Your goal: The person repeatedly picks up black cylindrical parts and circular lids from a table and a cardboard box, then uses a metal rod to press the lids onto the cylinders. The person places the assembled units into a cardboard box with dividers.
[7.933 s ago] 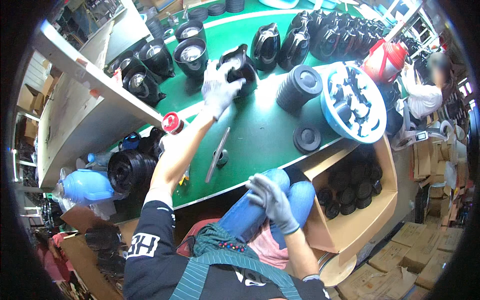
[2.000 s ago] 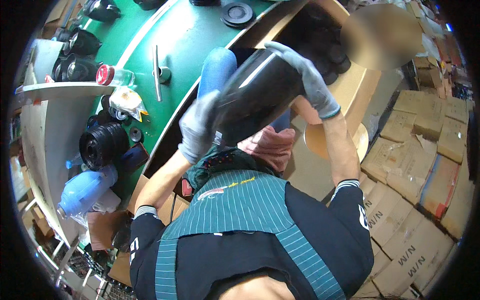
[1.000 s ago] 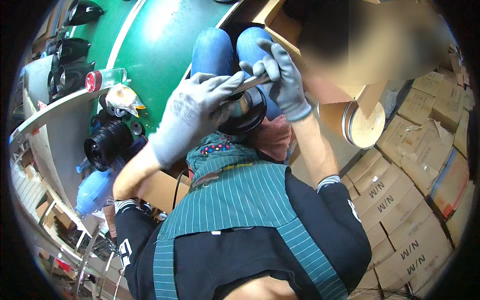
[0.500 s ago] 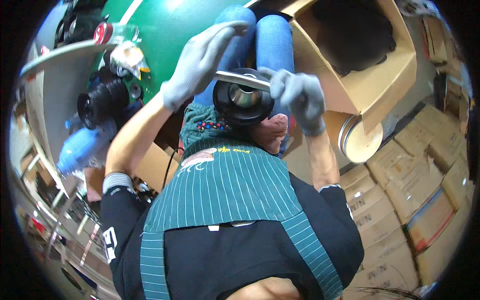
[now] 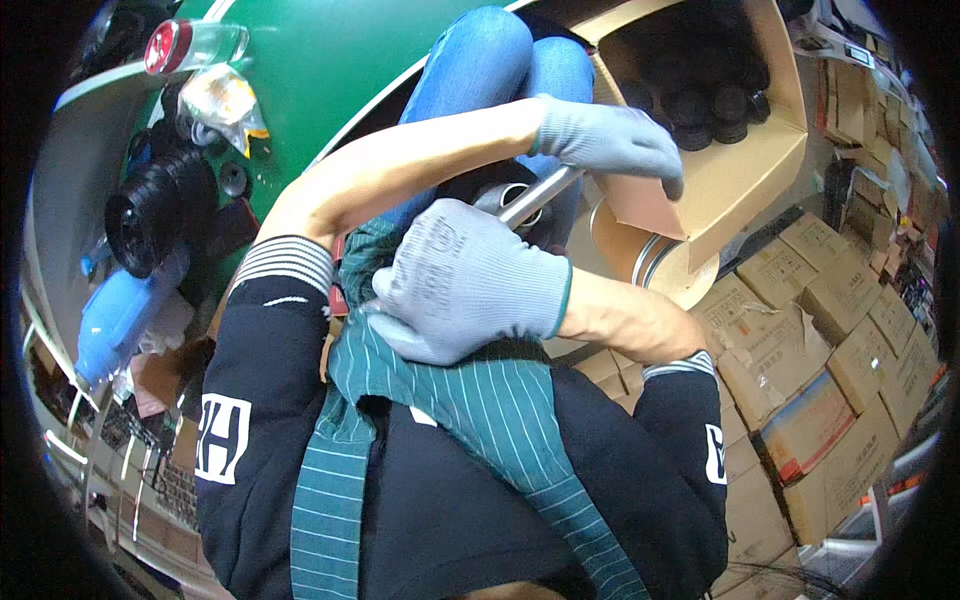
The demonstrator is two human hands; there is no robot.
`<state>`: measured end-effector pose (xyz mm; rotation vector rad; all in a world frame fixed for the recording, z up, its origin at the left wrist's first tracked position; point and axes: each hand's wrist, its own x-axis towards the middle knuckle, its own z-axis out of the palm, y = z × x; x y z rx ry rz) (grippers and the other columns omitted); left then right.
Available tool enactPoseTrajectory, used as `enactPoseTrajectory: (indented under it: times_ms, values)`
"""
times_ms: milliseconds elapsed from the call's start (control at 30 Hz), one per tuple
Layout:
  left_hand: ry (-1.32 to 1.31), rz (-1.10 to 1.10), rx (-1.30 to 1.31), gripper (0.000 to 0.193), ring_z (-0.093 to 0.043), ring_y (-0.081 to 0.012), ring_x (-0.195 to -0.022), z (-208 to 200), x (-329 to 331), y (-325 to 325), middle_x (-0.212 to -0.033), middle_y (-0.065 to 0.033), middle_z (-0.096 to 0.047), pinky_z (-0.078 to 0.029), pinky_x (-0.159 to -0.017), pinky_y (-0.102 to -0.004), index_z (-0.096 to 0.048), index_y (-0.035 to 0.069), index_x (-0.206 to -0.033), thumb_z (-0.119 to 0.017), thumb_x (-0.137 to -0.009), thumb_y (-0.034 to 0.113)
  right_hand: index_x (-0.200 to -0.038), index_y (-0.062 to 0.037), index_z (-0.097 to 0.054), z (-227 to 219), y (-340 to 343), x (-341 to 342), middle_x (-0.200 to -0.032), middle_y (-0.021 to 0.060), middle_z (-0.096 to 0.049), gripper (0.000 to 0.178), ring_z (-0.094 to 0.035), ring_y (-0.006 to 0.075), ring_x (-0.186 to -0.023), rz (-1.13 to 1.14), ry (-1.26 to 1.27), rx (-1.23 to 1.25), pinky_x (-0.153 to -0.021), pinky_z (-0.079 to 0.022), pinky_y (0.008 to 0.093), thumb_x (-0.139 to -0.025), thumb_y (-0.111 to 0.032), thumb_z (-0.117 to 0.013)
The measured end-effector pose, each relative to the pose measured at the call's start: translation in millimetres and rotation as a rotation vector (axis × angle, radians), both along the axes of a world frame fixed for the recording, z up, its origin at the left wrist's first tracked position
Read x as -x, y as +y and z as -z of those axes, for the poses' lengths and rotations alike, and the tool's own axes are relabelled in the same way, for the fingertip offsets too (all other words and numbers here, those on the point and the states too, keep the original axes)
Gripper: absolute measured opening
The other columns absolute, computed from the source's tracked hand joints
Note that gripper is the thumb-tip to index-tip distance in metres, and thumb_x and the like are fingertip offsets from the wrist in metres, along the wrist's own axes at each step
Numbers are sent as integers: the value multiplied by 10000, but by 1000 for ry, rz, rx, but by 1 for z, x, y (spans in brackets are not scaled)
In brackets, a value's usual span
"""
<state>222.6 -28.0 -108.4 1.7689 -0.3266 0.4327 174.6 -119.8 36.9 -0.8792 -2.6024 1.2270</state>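
Note:
Both my hands wear grey gloves. My right hand [image 5: 470, 285] is closed in front of my apron, at the near end of a silvery metal bar [image 5: 540, 196]. The bar slants up and right from it. My left hand [image 5: 612, 145] reaches across to the right over my thighs, fingers stretched out and bent down at the tips, over the bar's far end. Whether it presses on the bar is hidden. Behind the bar, between my thighs, a metal ring [image 5: 513, 198] of a black round part shows; my right hand and the bar cover most of it.
An open cardboard box [image 5: 745, 165] with several black round parts stands at the right, beside a round tin [image 5: 690, 280]. Stacked cartons [image 5: 800, 330] fill the right. Leftward lie a black spool-like part [image 5: 160, 210], a jar with a red lid [image 5: 195, 46] and a plastic bag [image 5: 220, 100].
My left hand has swung right, across to the bar's far end. My right hand has moved left and toward my body, and the bar now slants. The black round part is more covered.

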Motion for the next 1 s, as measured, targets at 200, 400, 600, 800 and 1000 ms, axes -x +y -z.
enactPoseTrajectory:
  times_ms: [200, 400, 600, 800, 1000]
  values:
    - [116, -470, -249, 406, -646, -358, -1285, -21, 38, 32, -1323, -191, -714, -501, -1124, -455, -710, 40, -1348, -620, -1077, 330, -1255, -8, -742, 17, -1, -51, -1015, 169, -772, 751, -753, 326, -986, 414, 794, 525, -995, -547, 421, -1036, -671, -466]
    - [588, -735, -447, 543, -675, -337, -1124, -145, 182, 58, -1213, -185, -698, -528, -978, -438, -659, 32, -1352, -655, -1029, 468, -1710, -68, -252, 45, 11, -61, -1654, 343, -397, 977, -405, 463, -1540, 1052, 1527, 1057, -1268, -320, 582, -1054, -791, -215]
    - [1275, -575, -899, 299, -784, -273, -801, -193, 111, -97, -864, -149, -788, -584, -622, -449, -823, 104, -921, -630, -1033, 303, -1764, -111, -65, 65, 18, -55, -1696, 314, -356, 1057, -274, 432, -1624, 901, 1597, 1189, -1316, -158, 581, -1002, -824, -236]
    - [1190, -906, -1159, 282, -792, -262, -715, -140, 99, -130, -789, -90, -794, -580, -550, -420, -840, 154, -839, -703, -970, 362, -1692, -108, -319, 103, 16, -73, -1623, 251, -488, 846, -452, 352, -1510, 568, 1865, 1453, -1182, -408, 473, -1036, -625, -455]
    - [1369, -964, -1118, 521, -790, -292, -684, -174, 119, -133, -749, -135, -769, -609, -578, -425, -791, 67, -855, -696, -1004, 558, -1511, -71, -509, 110, -10, -99, -1531, 155, -575, 478, -607, 304, -1410, 1040, 1523, 408, -1171, -512, 380, -1165, -393, -447]
